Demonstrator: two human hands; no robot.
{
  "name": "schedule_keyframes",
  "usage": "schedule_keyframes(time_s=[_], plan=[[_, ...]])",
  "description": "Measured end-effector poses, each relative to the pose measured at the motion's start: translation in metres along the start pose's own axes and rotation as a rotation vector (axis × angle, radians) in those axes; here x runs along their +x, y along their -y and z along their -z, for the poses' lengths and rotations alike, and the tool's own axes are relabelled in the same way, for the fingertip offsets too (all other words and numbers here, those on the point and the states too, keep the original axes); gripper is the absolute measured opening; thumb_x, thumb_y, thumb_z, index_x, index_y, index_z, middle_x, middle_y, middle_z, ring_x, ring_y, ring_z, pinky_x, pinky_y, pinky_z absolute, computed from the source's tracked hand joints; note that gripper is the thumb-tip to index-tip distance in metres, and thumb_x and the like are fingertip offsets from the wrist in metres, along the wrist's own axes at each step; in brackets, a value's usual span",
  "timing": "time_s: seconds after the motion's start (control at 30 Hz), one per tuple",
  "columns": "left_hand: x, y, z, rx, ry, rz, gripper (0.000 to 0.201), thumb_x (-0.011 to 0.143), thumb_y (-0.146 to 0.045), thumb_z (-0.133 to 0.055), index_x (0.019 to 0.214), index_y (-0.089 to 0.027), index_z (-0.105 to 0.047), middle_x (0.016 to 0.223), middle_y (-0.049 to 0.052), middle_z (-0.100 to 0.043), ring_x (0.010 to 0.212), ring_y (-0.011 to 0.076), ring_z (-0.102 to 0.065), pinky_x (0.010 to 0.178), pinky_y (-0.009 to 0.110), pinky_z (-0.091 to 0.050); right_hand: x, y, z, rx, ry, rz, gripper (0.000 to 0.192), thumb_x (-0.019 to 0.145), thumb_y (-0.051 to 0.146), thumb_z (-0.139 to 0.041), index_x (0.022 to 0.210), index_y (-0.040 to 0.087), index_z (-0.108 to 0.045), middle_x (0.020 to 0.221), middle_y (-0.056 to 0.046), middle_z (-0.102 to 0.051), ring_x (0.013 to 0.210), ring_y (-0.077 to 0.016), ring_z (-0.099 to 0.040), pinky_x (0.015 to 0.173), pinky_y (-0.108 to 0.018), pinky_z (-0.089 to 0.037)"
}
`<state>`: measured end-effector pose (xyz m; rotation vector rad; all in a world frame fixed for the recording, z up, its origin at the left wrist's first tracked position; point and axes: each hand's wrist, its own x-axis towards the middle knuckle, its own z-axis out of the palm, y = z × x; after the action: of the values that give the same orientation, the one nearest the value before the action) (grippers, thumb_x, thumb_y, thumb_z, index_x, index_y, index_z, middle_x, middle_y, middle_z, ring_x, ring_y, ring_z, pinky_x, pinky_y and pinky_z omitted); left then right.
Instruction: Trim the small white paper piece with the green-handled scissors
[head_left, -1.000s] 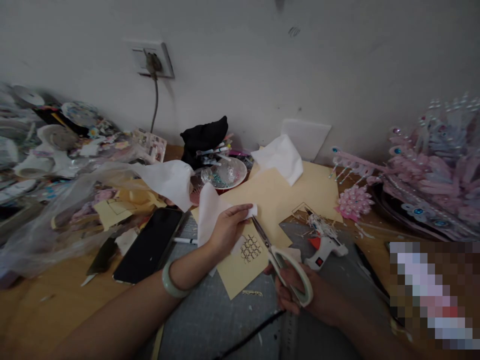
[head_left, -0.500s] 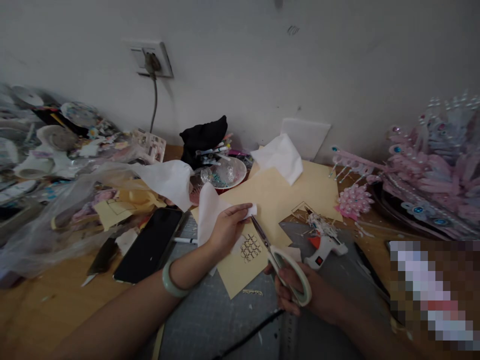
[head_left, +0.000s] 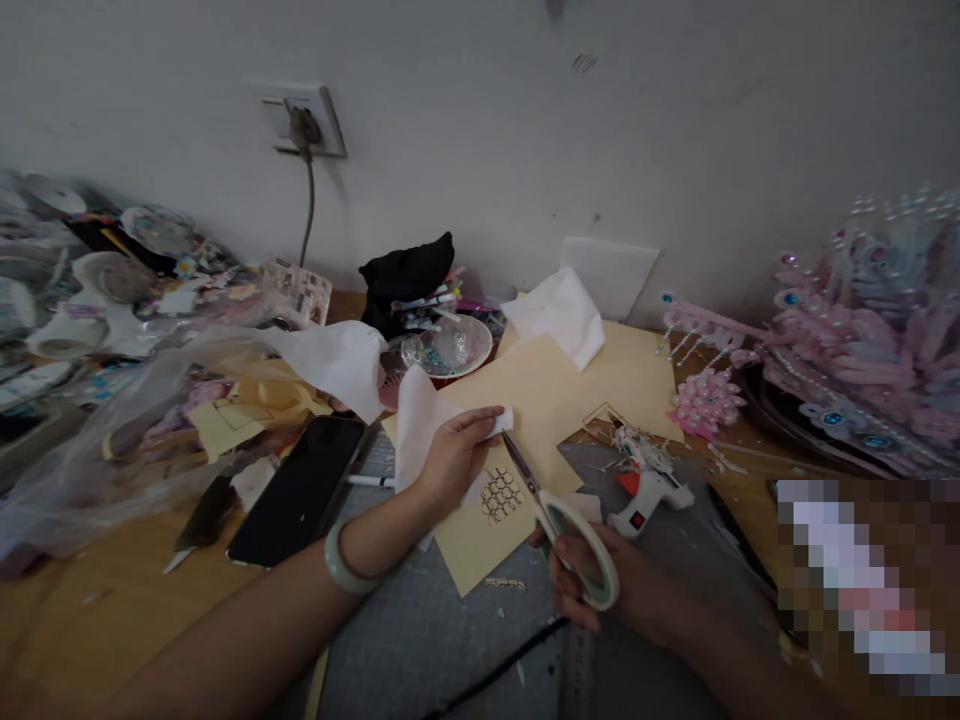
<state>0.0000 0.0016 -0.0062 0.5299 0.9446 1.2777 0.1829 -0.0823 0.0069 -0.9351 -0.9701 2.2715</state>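
My left hand (head_left: 455, 455) pinches a piece of white fabric (head_left: 420, 415), a small end of which sticks out past the fingertips. In my right hand (head_left: 589, 575) is a pair of scissors (head_left: 559, 520) with white and green handles. Their blades point up and left, tips right beside the fabric end; the blades look nearly closed. Beneath both hands lies a cream paper sheet (head_left: 480, 550) with a drawn pattern of rounded cells (head_left: 501, 497). A small cut paper strip (head_left: 505, 584) rests on the grey cutting mat (head_left: 420, 640).
A glue gun (head_left: 651, 500) lies right of the scissors. To the left are a phone (head_left: 296, 490) and a utility knife (head_left: 204, 520). Behind stand a bowl of beads (head_left: 450, 345) and more white fabric (head_left: 562, 310). Pink beaded ornaments (head_left: 847, 350) crowd the right side.
Almost nothing differs. The scissors' handles have shifted very slightly left; my left hand and the fabric stay in place.
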Motion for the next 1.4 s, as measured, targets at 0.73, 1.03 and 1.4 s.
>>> schedule_keyframes(time_s=[0.73,1.03,1.4], plan=[[-0.004,-0.003,-0.005,-0.003,-0.003,0.046,0.023,0.059,-0.016,-0.068,0.081,-0.012,-0.067,0.075,0.004,-0.066,0.065,0.0099,-0.059,0.067,0.021,-0.044,0.001,-0.005,0.004,0.272,-0.017,0.019,0.043,0.068,0.056,-0.059,0.077,0.014,-0.053,0.043,0.007,-0.043,0.031,-0.0024,-0.03,0.028,-0.014,-0.018],[-0.005,-0.002,-0.001,0.03,0.037,0.065,0.028,0.061,-0.017,-0.068,0.088,-0.014,-0.062,0.064,0.002,-0.064,0.058,0.0112,-0.058,0.057,0.022,-0.044,0.006,-0.005,0.013,0.288,0.057,-0.048,0.037,0.075,0.051,-0.053,0.077,0.014,-0.056,0.042,0.007,-0.042,0.028,-0.0016,-0.025,0.029,-0.015,-0.017],[-0.006,-0.004,-0.004,0.038,0.03,0.099,0.028,0.061,-0.016,-0.066,0.089,-0.015,-0.061,0.064,0.002,-0.064,0.059,0.0121,-0.059,0.057,0.022,-0.043,0.002,-0.001,0.006,0.2,-0.04,-0.028,0.03,0.074,0.043,-0.059,0.076,0.014,-0.053,0.042,0.009,-0.04,0.027,-0.0005,-0.027,0.03,-0.016,-0.015]])
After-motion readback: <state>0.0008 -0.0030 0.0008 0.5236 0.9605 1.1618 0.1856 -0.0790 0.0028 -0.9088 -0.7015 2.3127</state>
